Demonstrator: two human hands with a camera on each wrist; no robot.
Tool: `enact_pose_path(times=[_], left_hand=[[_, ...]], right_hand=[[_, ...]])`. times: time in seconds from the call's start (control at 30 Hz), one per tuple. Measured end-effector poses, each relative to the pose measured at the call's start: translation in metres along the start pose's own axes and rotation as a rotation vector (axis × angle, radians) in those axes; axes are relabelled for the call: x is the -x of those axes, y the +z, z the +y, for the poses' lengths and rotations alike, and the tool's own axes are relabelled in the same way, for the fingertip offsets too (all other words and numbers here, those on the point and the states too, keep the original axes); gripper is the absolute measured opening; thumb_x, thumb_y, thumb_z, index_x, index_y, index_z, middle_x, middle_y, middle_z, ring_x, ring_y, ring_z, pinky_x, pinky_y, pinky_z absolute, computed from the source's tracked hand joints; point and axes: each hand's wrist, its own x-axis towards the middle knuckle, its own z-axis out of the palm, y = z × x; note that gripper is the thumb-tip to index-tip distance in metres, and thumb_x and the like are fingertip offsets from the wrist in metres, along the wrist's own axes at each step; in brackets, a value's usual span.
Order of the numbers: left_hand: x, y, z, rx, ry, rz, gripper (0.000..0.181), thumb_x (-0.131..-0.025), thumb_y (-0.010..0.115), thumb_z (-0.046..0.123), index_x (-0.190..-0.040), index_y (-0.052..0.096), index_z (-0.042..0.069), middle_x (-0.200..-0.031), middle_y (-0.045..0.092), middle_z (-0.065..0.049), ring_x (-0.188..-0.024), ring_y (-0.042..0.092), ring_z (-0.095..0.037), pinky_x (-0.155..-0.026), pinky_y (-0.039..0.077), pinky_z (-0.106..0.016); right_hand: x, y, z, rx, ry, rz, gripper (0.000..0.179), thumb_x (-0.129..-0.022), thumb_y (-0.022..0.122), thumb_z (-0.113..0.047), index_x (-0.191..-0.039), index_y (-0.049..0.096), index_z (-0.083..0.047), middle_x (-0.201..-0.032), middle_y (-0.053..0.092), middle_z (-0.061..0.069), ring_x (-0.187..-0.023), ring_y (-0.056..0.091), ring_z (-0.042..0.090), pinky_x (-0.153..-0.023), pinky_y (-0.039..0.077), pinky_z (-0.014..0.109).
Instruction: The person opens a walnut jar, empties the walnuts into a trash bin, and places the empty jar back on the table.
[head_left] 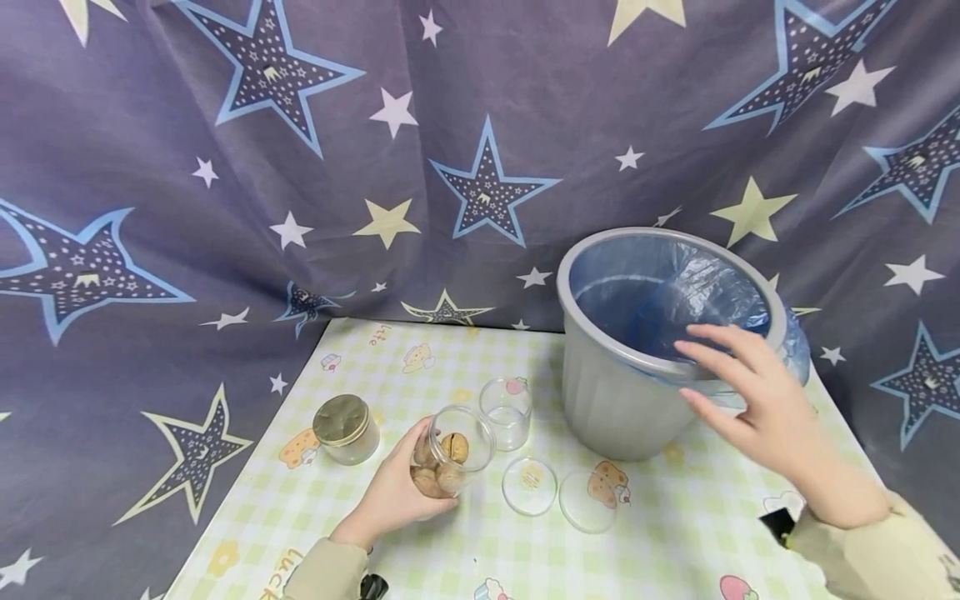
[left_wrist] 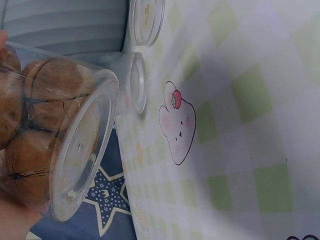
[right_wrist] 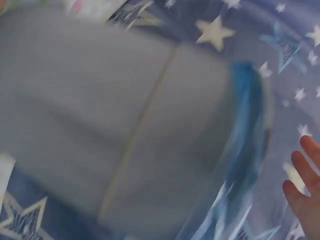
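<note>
My left hand (head_left: 405, 479) grips a clear plastic jar (left_wrist: 60, 130) of walnuts (head_left: 438, 467), held tilted over the table with its mouth uncovered. Behind that jar stands a second clear jar (head_left: 505, 417), with nothing visible inside. My right hand (head_left: 765, 400) is at the near right rim of a grey bin (head_left: 611, 392), fingers spread and nothing held. A blue plastic bag (head_left: 637, 296) lines the bin and folds over its edge. In the right wrist view, the fingers (right_wrist: 302, 165) appear beside the bin's bagged rim.
Two clear round lids (head_left: 530, 487) lie side by side in front of the bin. A short jar with a gold lid (head_left: 347, 429) stands at the left. A checked cloth (head_left: 420, 358) covers the table, and a star-patterned curtain (head_left: 480, 275) hangs behind it.
</note>
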Motion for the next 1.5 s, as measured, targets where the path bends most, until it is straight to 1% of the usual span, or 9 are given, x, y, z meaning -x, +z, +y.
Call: enact_pose_path(times=[0.13,0.27,0.43,0.6,0.73,0.87,1.07,1.37,1.5], left_hand=[[0.0,-0.001,0.0,0.001,-0.003,-0.008,0.112,-0.054,0.092,0.023,-0.147,0.03,0.015,-0.142,0.046,-0.013,-0.13,0.044,-0.035,-0.106,0.035,-0.058],[0.001,-0.001,0.0,-0.009,-0.005,-0.011,0.111,-0.055,0.092,0.022,-0.147,0.029,0.015,-0.143,0.045,-0.012,-0.13,0.044,-0.035,-0.106,0.034,-0.059],[0.0,-0.001,0.002,-0.002,0.005,-0.009,0.111,-0.055,0.092,0.02,-0.146,0.03,0.015,-0.142,0.046,-0.011,-0.13,0.044,-0.035,-0.106,0.034,-0.059],[-0.001,-0.001,0.003,-0.006,0.015,-0.012,0.11,-0.055,0.092,0.02,-0.146,0.03,0.015,-0.141,0.047,-0.01,-0.129,0.045,-0.034,-0.105,0.035,-0.059],[-0.002,-0.001,0.004,-0.009,0.024,-0.011,0.11,-0.055,0.092,0.02,-0.146,0.031,0.014,-0.14,0.048,-0.011,-0.128,0.046,-0.034,-0.105,0.036,-0.059],[-0.003,-0.003,0.006,-0.015,0.023,-0.005,0.11,-0.054,0.092,0.02,-0.146,0.032,0.015,-0.139,0.049,-0.011,-0.127,0.047,-0.034,-0.105,0.036,-0.058],[-0.008,-0.007,0.014,-0.052,0.047,0.008,0.111,-0.054,0.092,0.022,-0.146,0.031,0.014,-0.14,0.048,-0.013,-0.128,0.047,-0.034,-0.106,0.037,-0.056],[-0.021,-0.024,0.044,-0.17,0.163,0.062,0.11,-0.052,0.092,0.025,-0.144,0.034,0.012,-0.13,0.054,-0.011,-0.118,0.053,-0.029,-0.1,0.045,-0.048],[-0.029,-0.031,0.061,-0.213,0.215,0.101,0.11,-0.051,0.092,0.022,-0.144,0.033,0.011,-0.129,0.054,-0.012,-0.116,0.055,-0.028,-0.098,0.047,-0.047]], right_hand=[[0.016,-0.021,0.023,0.086,0.133,-0.137,0.052,-0.096,0.046,-0.048,-0.121,0.063,-0.005,-0.125,0.054,0.023,-0.123,0.045,0.025,-0.114,0.023,0.024],[0.029,-0.034,0.04,0.108,0.228,-0.252,0.041,-0.095,0.056,-0.03,-0.132,0.056,-0.011,-0.136,0.047,0.023,-0.129,0.038,0.033,-0.118,0.017,0.028],[0.035,-0.041,0.055,0.097,0.237,-0.356,0.047,-0.09,0.062,-0.017,-0.136,0.052,-0.015,-0.142,0.042,0.022,-0.135,0.032,0.036,-0.119,0.012,0.029],[0.04,-0.043,0.064,0.095,0.194,-0.424,0.048,-0.09,0.062,-0.019,-0.136,0.052,-0.017,-0.142,0.042,0.022,-0.143,0.021,0.013,-0.12,0.009,0.028],[0.044,-0.041,0.067,0.104,0.197,-0.43,0.046,-0.09,0.063,-0.019,-0.135,0.054,-0.019,-0.14,0.044,0.023,-0.142,0.019,0.002,-0.121,0.009,0.037],[0.046,-0.038,0.069,0.115,0.229,-0.411,0.043,-0.09,0.063,-0.019,-0.132,0.056,-0.02,-0.138,0.048,0.021,-0.141,0.024,0.006,-0.12,0.01,0.043],[0.045,-0.034,0.069,0.137,0.219,-0.379,0.04,-0.09,0.063,-0.023,-0.13,0.059,-0.017,-0.134,0.052,0.021,-0.14,0.03,0.015,-0.121,0.011,0.041],[0.045,-0.032,0.069,0.151,0.207,-0.361,0.038,-0.091,0.061,-0.028,-0.127,0.061,-0.015,-0.131,0.054,0.021,-0.134,0.038,0.024,-0.12,0.012,0.04],[0.046,-0.031,0.07,0.146,0.203,-0.353,0.038,-0.092,0.061,-0.028,-0.127,0.061,-0.015,-0.13,0.054,0.021,-0.135,0.037,0.022,-0.121,0.011,0.039]])
